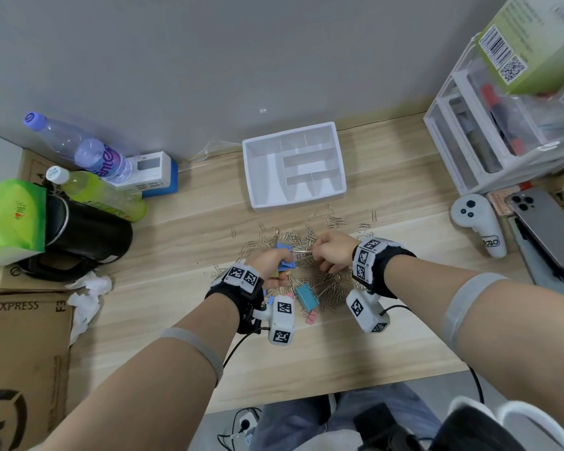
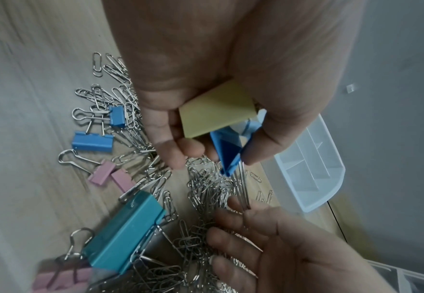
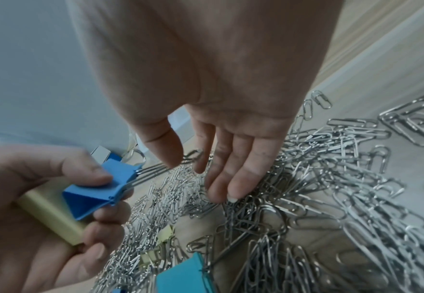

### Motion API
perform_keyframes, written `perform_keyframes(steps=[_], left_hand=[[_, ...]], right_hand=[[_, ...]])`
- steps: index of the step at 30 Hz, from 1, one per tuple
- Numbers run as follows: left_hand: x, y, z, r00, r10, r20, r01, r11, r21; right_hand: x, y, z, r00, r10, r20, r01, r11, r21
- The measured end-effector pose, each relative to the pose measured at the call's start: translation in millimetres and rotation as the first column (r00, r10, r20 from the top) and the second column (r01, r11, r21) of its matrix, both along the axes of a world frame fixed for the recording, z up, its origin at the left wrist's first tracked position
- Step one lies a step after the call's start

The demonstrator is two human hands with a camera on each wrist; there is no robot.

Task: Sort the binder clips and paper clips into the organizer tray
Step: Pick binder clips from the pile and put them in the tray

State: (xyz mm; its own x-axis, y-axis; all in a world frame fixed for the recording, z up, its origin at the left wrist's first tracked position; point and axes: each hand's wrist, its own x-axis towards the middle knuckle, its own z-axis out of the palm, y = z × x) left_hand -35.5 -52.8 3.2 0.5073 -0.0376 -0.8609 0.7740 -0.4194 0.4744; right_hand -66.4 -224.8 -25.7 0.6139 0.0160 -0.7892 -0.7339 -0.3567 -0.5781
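Above a heap of silver paper clips (image 1: 334, 220) (image 3: 306, 178), my left hand (image 1: 271, 263) (image 3: 80, 178) grips a blue binder clip (image 1: 285, 255) (image 2: 230, 150) (image 3: 98, 196) together with a yellow one (image 2: 215, 111) (image 3: 50, 210). My right hand (image 1: 331, 252) (image 3: 188, 164) pinches the ends of the blue clip's wire handles between thumb and forefinger; its other fingers hang straight. A large teal binder clip (image 1: 306, 296) (image 2: 125, 232), pink clips (image 2: 103, 174) and small blue clips (image 2: 93, 141) lie in the heap. The white organizer tray (image 1: 300, 197) stands behind it; nothing shows in its compartments.
Bottles (image 1: 79, 148), a black bag (image 1: 88, 236) and a cardboard box (image 1: 23, 336) crowd the left side. A white controller (image 1: 479, 222), a phone (image 1: 547, 229) and a clear drawer unit (image 1: 502, 138) stand on the right. Crumpled tissue (image 1: 88, 297) lies left of my forearm.
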Motion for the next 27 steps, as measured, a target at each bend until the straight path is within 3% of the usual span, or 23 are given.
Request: perform_keyframes(steps=[4,9,15,21,25,27], left_hand=[[1.0,4.4,3.1,1.000,0.023,-0.022,-0.023,1.000,-0.015],[0.8,11.3,3.4,0.999,-0.014,-0.032,0.014,1.000,-0.014],[-0.4,14.8,4.4,0.998,-0.053,-0.045,0.053,0.999,-0.003],[-0.7,21.5,6.2,0.998,-0.061,-0.029,0.062,0.998,0.022],[-0.8,26.5,9.0,1.000,-0.007,-0.031,0.007,1.000,0.010],[-1.2,29.7,9.1,0.999,-0.009,-0.040,0.010,1.000,0.007]], right_hand=[[-0.4,-0.1,-2.3,1.000,0.025,0.016,-0.024,0.999,-0.031],[-1.9,3.9,-1.7,0.966,0.239,0.102,-0.217,0.957,-0.191],[-8.5,12.5,-3.0,0.916,0.382,0.121,-0.352,0.912,-0.211],[-8.0,18.3,0.3,0.943,0.307,0.130,-0.279,0.941,-0.192],[-11.0,20.3,7.8,0.786,0.617,0.034,-0.577,0.751,-0.321],[-13.8,19.6,6.5,0.714,0.700,0.018,-0.649,0.671,-0.357]])
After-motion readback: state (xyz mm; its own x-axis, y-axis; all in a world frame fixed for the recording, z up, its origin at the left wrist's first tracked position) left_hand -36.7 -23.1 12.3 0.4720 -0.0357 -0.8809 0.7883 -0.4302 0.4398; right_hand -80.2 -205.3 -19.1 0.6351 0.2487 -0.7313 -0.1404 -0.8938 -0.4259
